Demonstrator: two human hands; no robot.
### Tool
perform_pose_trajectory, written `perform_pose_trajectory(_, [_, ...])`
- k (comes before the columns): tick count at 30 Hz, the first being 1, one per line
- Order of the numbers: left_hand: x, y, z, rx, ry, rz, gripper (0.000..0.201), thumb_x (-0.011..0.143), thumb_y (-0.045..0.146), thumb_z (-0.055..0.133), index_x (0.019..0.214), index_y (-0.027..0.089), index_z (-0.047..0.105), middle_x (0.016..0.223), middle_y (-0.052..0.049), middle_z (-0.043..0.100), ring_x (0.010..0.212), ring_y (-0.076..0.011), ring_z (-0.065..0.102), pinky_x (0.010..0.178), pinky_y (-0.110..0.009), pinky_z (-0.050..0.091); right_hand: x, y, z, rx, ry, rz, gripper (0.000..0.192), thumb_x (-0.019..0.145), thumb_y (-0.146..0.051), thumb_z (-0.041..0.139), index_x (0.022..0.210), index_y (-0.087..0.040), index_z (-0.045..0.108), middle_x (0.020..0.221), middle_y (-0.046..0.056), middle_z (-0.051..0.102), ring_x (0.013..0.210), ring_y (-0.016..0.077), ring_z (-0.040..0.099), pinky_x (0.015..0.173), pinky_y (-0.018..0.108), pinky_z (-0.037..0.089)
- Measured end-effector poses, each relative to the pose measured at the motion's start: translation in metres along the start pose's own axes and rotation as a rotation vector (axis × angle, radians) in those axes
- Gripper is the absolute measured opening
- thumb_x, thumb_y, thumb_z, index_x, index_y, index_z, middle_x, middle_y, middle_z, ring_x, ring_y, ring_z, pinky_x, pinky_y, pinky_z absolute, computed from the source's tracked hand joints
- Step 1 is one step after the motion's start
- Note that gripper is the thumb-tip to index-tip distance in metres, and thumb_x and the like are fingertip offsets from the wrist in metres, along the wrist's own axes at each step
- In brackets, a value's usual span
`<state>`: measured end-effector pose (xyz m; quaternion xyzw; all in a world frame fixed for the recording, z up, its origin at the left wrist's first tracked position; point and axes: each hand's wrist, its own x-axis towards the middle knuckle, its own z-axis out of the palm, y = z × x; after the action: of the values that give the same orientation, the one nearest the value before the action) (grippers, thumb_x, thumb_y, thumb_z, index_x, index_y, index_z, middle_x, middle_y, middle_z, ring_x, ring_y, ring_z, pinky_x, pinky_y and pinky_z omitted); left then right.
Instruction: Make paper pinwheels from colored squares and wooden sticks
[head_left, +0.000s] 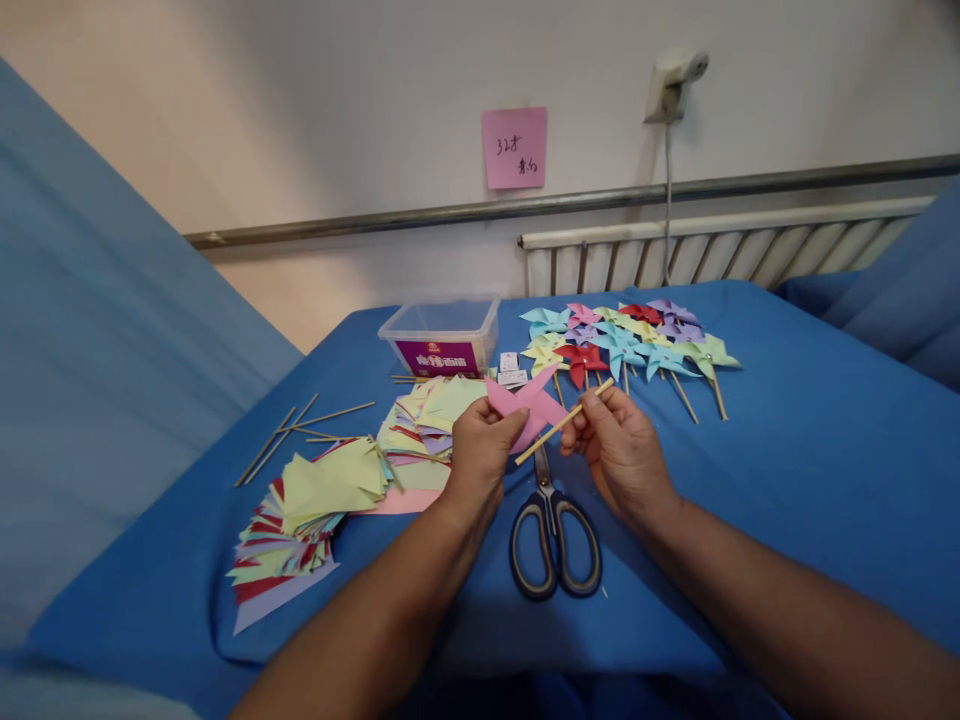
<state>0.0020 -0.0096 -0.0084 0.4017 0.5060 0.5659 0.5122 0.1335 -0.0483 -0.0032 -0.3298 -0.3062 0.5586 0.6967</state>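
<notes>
My left hand (481, 447) pinches a folded pink paper pinwheel (534, 403) above the blue cloth. Just to its right, my right hand (619, 443) holds a thin wooden stick (562, 422) that slants up to the right and lies against the pinwheel's lower edge. Grey-handled scissors (553, 535) lie shut on the cloth directly below both hands. Finished pinwheels on sticks (630, 345) in several colours are spread behind my right hand.
Piles of cut coloured paper (319, 510) lie at the left, another pile (431, 415) behind my left hand. Loose sticks (296, 425) lie further left. A clear plastic box (442, 335) stands at the back. A radiator (712, 250) and a pink note (514, 147) are on the wall.
</notes>
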Motion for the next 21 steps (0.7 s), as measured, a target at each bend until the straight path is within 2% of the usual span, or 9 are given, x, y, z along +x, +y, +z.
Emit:
perform_pose_trajectory(4, [-0.0025,0.0027,0.0010,0.001,0.000,0.011,0.031,0.051,0.026,0.082,0.073,0.014,0.063,0.057,0.005,0.056,0.050,-0.0083,0.047,0.051,-0.022,0.037,-0.0008,0.0029,-0.0004,-0.036,-0.017,0.002,0.032,0.078,-0.045,0.073,0.076,-0.021,0.052,0.061,-0.006,0.058,0.049,0.0088,0.058,0.048,0.022,0.050])
perform_pose_trajectory(14, [-0.0054,0.0040,0.0017,-0.013,-0.029,-0.001,0.033,0.050,0.027,0.082,0.076,0.014,0.065,0.064,0.002,0.064,0.054,-0.0113,0.054,0.056,-0.024,0.042,-0.0011,0.0033,-0.0015,-0.072,-0.033,0.020,0.028,0.078,-0.042,0.074,0.077,-0.020,0.057,0.061,-0.004,0.061,0.050,0.0079,0.055,0.049,0.020,0.048])
perform_pose_trajectory(19, [-0.0018,0.0014,-0.0007,0.035,-0.033,0.027,0.033,0.051,0.028,0.082,0.075,0.014,0.065,0.066,0.000,0.065,0.056,-0.0121,0.055,0.056,-0.024,0.041,-0.0011,0.0006,-0.0029,-0.087,-0.059,0.056,0.031,0.076,-0.045,0.075,0.077,-0.019,0.056,0.079,0.002,0.072,0.051,0.0084,0.059,0.045,0.019,0.047])
perform_pose_trajectory(21, [-0.0013,0.0020,-0.0016,0.066,-0.020,0.056,0.031,0.052,0.028,0.082,0.074,0.014,0.064,0.064,0.001,0.063,0.055,-0.0112,0.053,0.054,-0.023,0.039,-0.0008,0.0025,-0.0039,-0.096,-0.098,0.075,0.032,0.076,-0.044,0.075,0.078,-0.019,0.056,0.076,0.001,0.072,0.048,0.0080,0.058,0.043,0.019,0.047])
